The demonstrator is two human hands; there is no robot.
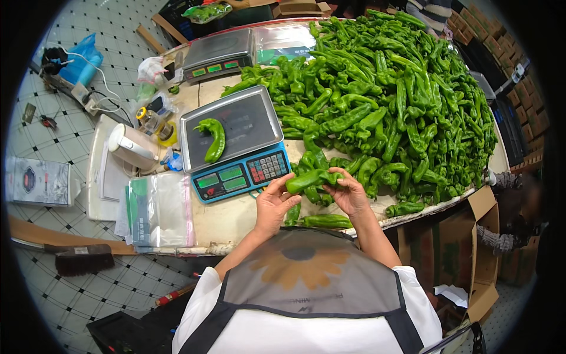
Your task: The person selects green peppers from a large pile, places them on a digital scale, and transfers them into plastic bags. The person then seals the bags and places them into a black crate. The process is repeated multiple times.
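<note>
A green pepper (309, 179) is held level between my two hands, just above the table's near edge. My left hand (275, 205) pinches its blunt left end between thumb and fingers. The other end is gripped by my right hand (350, 192). To the left stands a blue digital scale (239, 175) with lit displays, and on its metal pan (247, 119) lies one curved green pepper (215, 141). A large heap of green peppers (389, 97) covers the right part of the table. A few loose peppers (326, 221) lie by the near edge.
A second scale (219, 53) stands at the back left. Stacks of clear plastic bags (170, 208) lie at the near left, beside a white electric kettle (132, 146). An open cardboard box (484, 248) stands at the right, near another person's sleeves (495, 239). A brush (84, 259) is at the lower left.
</note>
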